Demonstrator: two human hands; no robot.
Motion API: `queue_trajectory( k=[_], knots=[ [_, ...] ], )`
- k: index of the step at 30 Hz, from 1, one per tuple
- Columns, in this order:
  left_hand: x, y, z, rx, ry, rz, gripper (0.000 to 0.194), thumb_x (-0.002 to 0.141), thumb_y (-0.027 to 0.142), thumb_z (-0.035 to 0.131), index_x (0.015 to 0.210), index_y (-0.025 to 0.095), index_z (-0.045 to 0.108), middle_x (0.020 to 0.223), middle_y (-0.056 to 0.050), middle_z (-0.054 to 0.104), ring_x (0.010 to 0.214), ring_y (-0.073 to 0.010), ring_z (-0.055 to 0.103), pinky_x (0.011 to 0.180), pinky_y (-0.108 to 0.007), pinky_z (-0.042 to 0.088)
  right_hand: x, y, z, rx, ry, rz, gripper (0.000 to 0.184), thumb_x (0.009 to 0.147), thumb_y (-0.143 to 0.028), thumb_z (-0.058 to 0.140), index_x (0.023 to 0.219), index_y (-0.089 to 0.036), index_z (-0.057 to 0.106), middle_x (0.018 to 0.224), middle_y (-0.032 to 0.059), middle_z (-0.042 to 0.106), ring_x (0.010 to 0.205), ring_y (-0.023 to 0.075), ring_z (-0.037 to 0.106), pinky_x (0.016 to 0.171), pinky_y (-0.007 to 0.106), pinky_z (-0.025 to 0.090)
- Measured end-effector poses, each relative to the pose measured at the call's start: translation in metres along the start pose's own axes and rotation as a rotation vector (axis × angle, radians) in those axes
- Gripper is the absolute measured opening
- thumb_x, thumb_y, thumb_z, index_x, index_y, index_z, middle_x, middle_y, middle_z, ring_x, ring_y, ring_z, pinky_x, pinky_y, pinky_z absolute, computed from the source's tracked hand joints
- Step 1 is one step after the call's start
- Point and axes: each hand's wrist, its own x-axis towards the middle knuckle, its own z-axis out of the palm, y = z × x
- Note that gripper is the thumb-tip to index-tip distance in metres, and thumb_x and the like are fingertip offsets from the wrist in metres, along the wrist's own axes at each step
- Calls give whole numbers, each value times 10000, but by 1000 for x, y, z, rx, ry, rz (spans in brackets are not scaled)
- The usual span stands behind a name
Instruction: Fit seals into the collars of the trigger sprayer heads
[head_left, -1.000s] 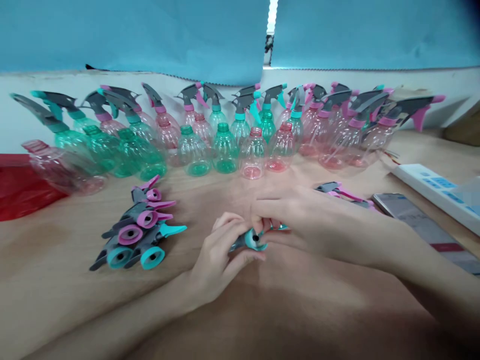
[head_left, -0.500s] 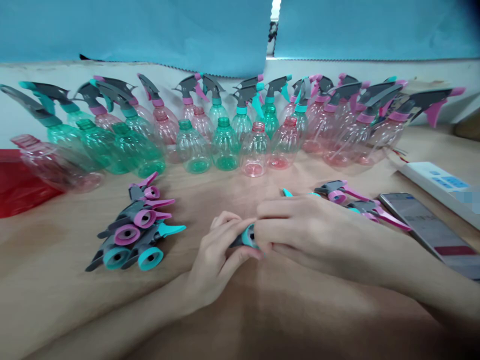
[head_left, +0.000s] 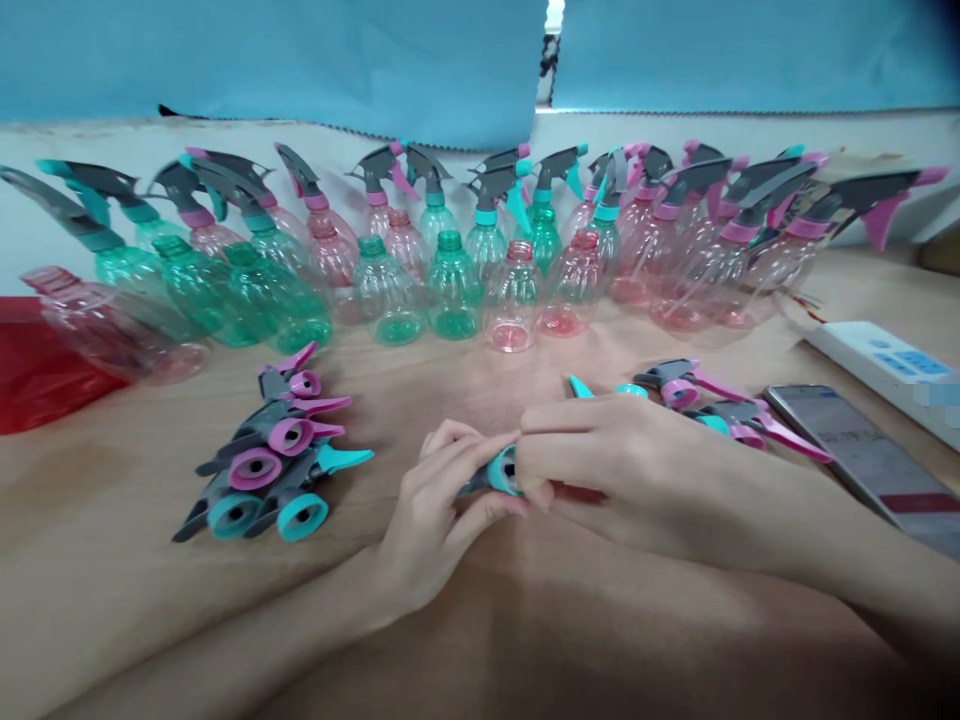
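Note:
My left hand (head_left: 435,505) is closed round a grey trigger spray head with a turquoise collar (head_left: 502,470), holding it low over the table with the collar's open end turned to the right. Against that opening, the fingers of my right hand (head_left: 600,455) are pinched together; whatever sits between them is hidden. Left of my hands lies a pile of loose spray heads (head_left: 255,468) with pink and turquoise collars. Beyond my right hand are more loose spray heads (head_left: 679,393), some partly covered by that hand and forearm.
Uncapped green and pink bottles (head_left: 454,290) stand across the back, before a row of bottles with spray heads fitted (head_left: 690,250). A red plastic bag (head_left: 45,375) lies at far left. On the right are a phone (head_left: 862,450) and a white power strip (head_left: 885,350).
My right hand has shifted very slightly to the right at the collar, uncovering a little more of the spray heads behind it. My left hand keeps its hold on the spray head.

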Motion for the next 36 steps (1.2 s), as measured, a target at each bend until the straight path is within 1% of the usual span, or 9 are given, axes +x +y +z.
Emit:
queue_trajectory(
  k=[7, 11, 14, 17, 21, 26, 31, 33, 36],
  knots=[
    [1, 2, -1, -30, 11, -24, 327, 911, 400, 481, 716, 179, 622, 855, -51, 612, 842, -188, 496, 748, -332, 450, -4, 3, 6, -112, 27, -67, 177, 875, -67, 414, 755, -176, 487, 777, -25, 458, 623, 82, 365, 574, 242, 287],
    [-1, 2, -2, -20, -18, -21, 368, 896, 419, 492, 649, 169, 603, 834, -59, 614, 848, -196, 488, 761, -335, 437, -1, 4, 3, -126, 38, -43, 153, 859, -76, 452, 758, -180, 500, 789, -16, 481, 608, 90, 380, 545, 246, 270],
    [-2, 1, -1, -13, -26, 4, 319, 876, 427, 522, 723, 171, 635, 816, -54, 609, 829, -193, 483, 759, -331, 435, 1, 3, -7, -46, 18, 29, 141, 845, -95, 518, 726, -171, 512, 734, -27, 508, 640, 90, 444, 548, 227, 293],
    [-1, 0, 0, -25, -17, 37, 271, 865, 419, 543, 862, 168, 647, 829, -53, 607, 822, -190, 480, 745, -320, 440, 0, 2, -14, 19, -17, 78, 92, 855, -135, 552, 773, -171, 570, 744, -36, 557, 698, 83, 498, 607, 210, 333],
    [0, 0, -1, -19, -62, 76, 279, 856, 419, 553, 938, 167, 640, 824, -54, 627, 839, -200, 486, 761, -328, 432, -1, 3, -13, -3, -58, 50, 129, 887, -162, 533, 770, -175, 585, 746, -37, 557, 690, 82, 504, 620, 216, 337],
    [1, 1, -2, -51, -140, 109, 288, 883, 414, 507, 865, 166, 652, 815, -54, 636, 849, -201, 499, 790, -338, 429, -2, 2, -11, 5, -92, -67, 137, 883, -94, 518, 792, -179, 575, 795, -39, 554, 709, 82, 484, 630, 221, 338],
    [1, 2, -1, -137, -122, 103, 361, 914, 390, 459, 684, 165, 624, 775, -46, 605, 831, -186, 481, 784, -325, 438, -4, -3, -11, -113, -73, -145, 226, 903, -30, 393, 837, -157, 569, 787, -3, 562, 722, 109, 474, 618, 257, 317],
    [1, 1, -1, -155, -87, 72, 310, 925, 358, 461, 756, 169, 639, 814, -47, 600, 836, -182, 478, 762, -312, 441, -4, -3, -8, -130, -39, -149, 254, 901, -23, 365, 829, -153, 571, 806, 10, 585, 730, 116, 490, 627, 261, 332],
    [-1, -2, -1, -132, -40, 24, 201, 921, 308, 497, 1006, 184, 631, 878, -51, 590, 854, -184, 482, 738, -311, 445, -4, -1, -2, -187, -4, -148, 278, 905, -22, 329, 849, -153, 567, 869, 19, 613, 718, 117, 513, 577, 262, 345]
  ],
)
